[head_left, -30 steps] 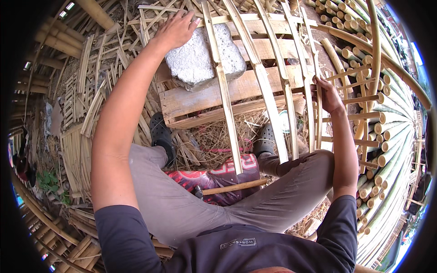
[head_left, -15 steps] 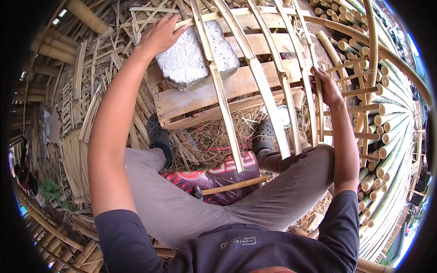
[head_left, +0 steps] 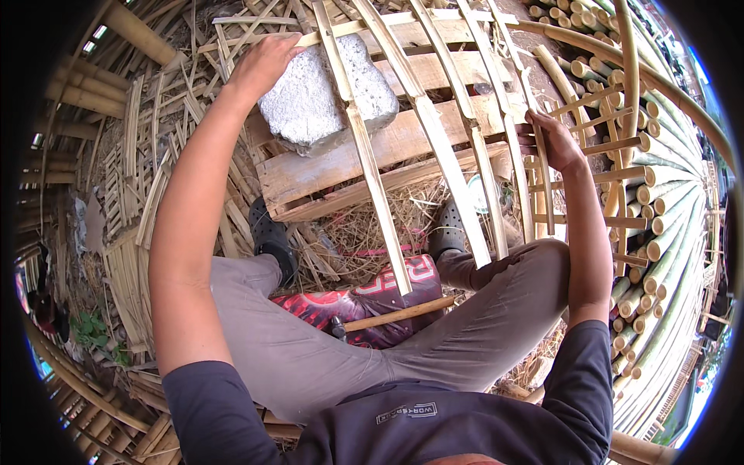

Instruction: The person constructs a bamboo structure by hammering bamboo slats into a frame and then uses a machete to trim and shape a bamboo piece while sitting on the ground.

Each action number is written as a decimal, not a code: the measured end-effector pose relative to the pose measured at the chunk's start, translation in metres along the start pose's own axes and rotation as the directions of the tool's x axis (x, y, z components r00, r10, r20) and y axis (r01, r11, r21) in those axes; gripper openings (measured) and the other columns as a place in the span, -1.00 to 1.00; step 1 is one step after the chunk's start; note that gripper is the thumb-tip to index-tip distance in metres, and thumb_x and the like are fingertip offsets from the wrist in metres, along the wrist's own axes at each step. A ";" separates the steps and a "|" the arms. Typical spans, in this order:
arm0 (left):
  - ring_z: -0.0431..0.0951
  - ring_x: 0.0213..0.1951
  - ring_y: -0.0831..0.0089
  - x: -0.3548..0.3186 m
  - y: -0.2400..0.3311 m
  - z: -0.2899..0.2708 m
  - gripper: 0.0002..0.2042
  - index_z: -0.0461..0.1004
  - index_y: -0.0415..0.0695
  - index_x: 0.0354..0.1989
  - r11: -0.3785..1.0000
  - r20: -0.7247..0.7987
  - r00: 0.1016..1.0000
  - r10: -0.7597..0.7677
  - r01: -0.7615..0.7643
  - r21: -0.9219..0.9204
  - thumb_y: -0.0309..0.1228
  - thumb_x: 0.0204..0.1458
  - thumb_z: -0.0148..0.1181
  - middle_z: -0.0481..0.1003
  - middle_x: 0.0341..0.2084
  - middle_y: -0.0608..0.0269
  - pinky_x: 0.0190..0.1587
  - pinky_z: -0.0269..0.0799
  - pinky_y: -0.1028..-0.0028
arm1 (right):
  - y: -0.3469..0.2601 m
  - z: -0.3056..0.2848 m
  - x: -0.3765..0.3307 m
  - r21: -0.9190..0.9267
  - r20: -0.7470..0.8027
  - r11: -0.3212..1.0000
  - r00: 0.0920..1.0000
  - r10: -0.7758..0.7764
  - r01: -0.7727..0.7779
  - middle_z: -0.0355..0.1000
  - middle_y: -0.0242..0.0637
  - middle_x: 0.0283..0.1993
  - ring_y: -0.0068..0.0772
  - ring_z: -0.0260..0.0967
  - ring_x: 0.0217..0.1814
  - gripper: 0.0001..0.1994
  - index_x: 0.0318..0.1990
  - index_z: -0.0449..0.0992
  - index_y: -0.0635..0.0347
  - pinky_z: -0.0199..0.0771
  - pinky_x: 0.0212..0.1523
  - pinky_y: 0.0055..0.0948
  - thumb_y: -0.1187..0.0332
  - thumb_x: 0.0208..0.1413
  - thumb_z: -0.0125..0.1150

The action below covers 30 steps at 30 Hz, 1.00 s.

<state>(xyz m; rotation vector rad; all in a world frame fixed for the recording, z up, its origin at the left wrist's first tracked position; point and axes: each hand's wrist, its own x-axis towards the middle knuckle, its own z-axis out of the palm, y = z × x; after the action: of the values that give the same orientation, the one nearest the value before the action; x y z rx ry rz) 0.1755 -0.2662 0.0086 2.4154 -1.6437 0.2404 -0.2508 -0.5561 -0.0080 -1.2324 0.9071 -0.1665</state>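
Since a second ago, little has shifted: the grey stone block (head_left: 325,93) stays on the wooden pallet (head_left: 372,155), left hand (head_left: 263,66) resting open against it. Right of the block, the right hand (head_left: 552,143) grips a bamboo strip (head_left: 539,155).

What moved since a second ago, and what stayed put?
Very little. The left hand slid slightly off the grey stone toward its left edge, beside the bamboo strips. The right hand kept its hold on the thin slats. Stone, wooden pallet and legs stayed.
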 end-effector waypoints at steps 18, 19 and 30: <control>0.57 -0.13 -0.07 -0.004 -0.008 0.001 -0.62 0.47 -0.17 0.12 0.994 0.007 1.000 -0.024 0.025 -0.103 -0.20 0.27 0.00 0.55 -0.19 -0.17 -0.06 0.48 0.14 | -0.005 -0.001 -0.001 -0.050 0.041 0.999 0.999 0.008 -0.006 0.55 -0.16 -0.18 -0.34 0.52 -0.20 -0.76 -0.13 0.38 0.07 0.56 -0.17 -0.29 0.12 0.36 -0.08; 0.57 -0.12 -0.05 -0.003 -0.008 0.002 -0.64 0.47 -0.14 0.13 0.996 0.022 0.999 -0.027 0.028 -0.087 -0.21 0.28 -0.01 0.55 -0.18 -0.14 -0.05 0.49 0.13 | -0.002 -0.003 0.002 -0.060 0.049 0.998 0.999 0.005 -0.002 0.54 -0.14 -0.16 -0.33 0.52 -0.17 -0.75 -0.11 0.38 0.08 0.56 -0.15 -0.29 0.12 0.37 -0.09; 0.58 -0.14 -0.04 0.003 -0.035 0.028 -0.66 0.47 -0.05 0.13 0.994 -0.111 0.987 0.113 -0.112 0.008 -0.21 0.27 -0.01 0.55 -0.16 -0.10 -0.11 0.54 0.12 | -0.046 0.073 -0.123 -0.864 -0.157 0.285 0.315 -0.936 0.416 0.46 0.03 0.03 -0.19 0.46 0.13 -0.68 0.08 0.37 0.36 0.57 0.03 -0.26 0.33 0.28 0.12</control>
<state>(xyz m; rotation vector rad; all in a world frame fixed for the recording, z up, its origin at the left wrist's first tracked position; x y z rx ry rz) 0.2097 -0.2637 -0.0207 2.2688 -1.7319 0.3880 -0.2661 -0.4492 0.0966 -2.4204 0.9115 -1.2588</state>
